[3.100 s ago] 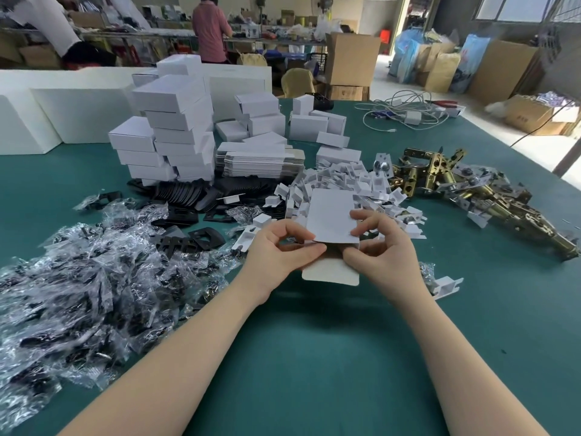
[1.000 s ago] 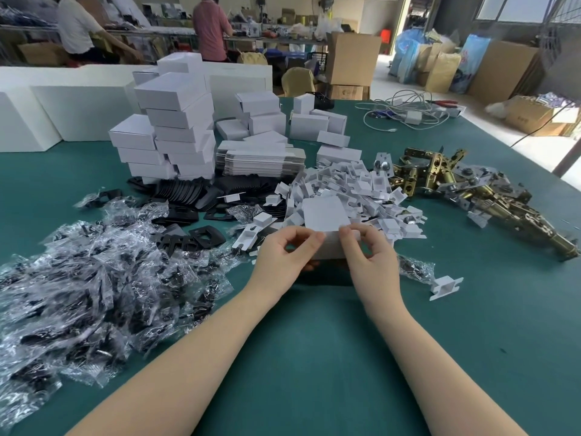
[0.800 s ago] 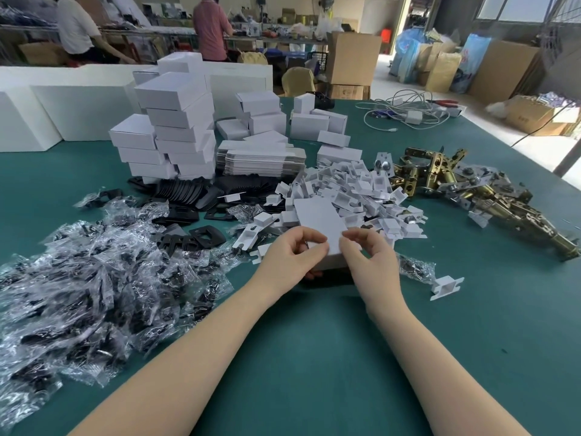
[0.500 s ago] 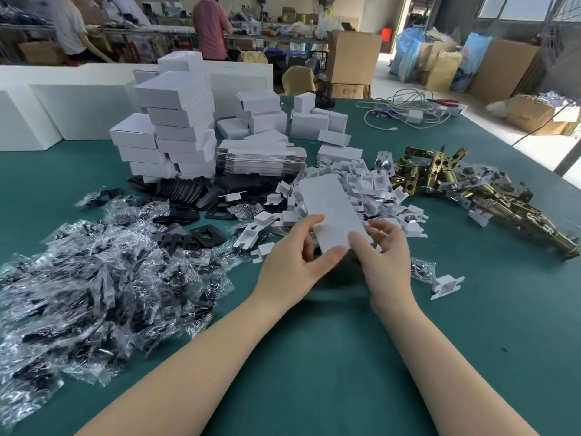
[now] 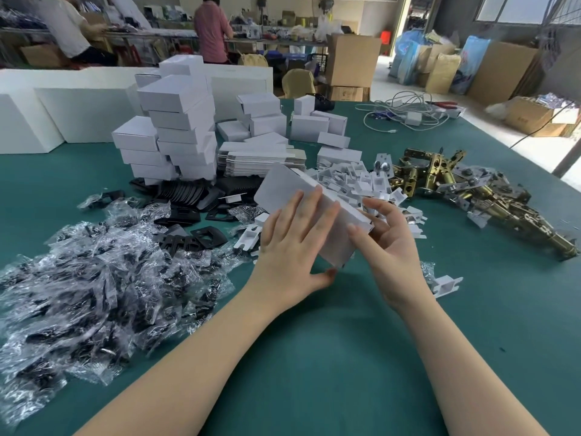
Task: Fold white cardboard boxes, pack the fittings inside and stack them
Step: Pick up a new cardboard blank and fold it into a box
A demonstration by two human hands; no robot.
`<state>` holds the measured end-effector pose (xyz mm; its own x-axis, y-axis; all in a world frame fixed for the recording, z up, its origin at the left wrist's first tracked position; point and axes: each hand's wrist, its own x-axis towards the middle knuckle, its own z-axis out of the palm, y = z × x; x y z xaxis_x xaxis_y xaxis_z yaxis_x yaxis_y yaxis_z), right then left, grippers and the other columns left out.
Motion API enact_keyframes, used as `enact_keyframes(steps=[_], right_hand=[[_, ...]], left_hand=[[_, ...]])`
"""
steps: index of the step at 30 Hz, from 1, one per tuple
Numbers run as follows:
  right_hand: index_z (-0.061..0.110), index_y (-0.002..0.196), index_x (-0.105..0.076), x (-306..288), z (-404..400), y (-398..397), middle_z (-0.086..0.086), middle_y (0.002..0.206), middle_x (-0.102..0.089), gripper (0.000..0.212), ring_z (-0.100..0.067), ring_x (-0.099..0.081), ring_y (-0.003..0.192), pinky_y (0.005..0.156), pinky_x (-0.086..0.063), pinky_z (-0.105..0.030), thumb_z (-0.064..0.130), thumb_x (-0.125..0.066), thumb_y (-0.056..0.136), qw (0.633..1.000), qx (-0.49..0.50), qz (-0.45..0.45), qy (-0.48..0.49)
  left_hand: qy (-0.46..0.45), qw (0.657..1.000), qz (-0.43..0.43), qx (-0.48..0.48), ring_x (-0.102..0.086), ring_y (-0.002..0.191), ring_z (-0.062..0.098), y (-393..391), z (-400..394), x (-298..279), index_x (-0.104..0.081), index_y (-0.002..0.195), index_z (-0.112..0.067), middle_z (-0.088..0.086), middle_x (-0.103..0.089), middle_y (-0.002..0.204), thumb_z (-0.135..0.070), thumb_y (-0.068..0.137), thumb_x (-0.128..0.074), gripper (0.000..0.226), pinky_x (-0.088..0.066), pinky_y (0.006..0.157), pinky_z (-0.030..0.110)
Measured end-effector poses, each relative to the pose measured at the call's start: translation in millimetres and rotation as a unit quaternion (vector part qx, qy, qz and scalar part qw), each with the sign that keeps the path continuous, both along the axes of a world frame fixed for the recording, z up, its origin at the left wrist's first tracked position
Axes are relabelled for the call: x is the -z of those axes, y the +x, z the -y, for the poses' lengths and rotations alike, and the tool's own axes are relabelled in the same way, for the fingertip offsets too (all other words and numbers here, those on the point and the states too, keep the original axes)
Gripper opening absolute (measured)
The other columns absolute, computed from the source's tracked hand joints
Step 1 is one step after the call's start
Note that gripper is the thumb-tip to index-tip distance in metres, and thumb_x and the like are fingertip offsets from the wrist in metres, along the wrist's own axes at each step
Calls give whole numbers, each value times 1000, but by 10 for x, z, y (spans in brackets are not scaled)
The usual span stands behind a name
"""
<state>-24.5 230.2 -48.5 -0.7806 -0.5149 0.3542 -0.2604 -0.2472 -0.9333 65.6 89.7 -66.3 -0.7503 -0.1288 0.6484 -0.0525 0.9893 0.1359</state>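
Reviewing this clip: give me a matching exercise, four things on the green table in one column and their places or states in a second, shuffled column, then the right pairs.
Things
1. white box
2. brass latches
3. clear bags
4. stack of folded boxes

Places or states
A. heaped at the table's left
B. piled at the table's right
C. held above the table by the left hand and right hand
D. standing at the far left, behind black plates

Pairs: 1-C, 2-B, 3-A, 4-D
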Motion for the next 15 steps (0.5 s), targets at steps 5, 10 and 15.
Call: enact_keyframes(steps=[5, 10, 15], right_hand=[[32, 118, -53, -14, -34, 33, 9, 64, -54, 31, -7, -47, 62, 56, -39, -16, 25, -61, 89, 999, -7, -36, 15], [35, 109, -58, 40, 74, 94, 7, 70, -66, 16, -10, -56, 68, 61, -45, -25, 36, -60, 93, 998, 56, -17, -24], [44, 110, -63, 116, 112, 138, 27, 88, -70, 24, 8, -61, 83, 71, -45, -9, 24, -59, 97, 994, 92, -62, 7]], left_hand=[[19, 999, -29, -18, -23, 140, 28, 1, 1, 12, -25, 147, -28, 4, -35, 146, -28, 62, -85, 104, -19, 112, 44], [102, 992, -64, -33, -39, 121, 22, -38, 40, 31, -49, 132, -19, 9, -54, 125, -41, 52, -91, 93, -22, 106, 36], [139, 989, -54, -22, -51, 120, 20, -36, 46, 22, -53, 129, -14, 3, -59, 128, -49, 55, -90, 90, -27, 101, 33]])
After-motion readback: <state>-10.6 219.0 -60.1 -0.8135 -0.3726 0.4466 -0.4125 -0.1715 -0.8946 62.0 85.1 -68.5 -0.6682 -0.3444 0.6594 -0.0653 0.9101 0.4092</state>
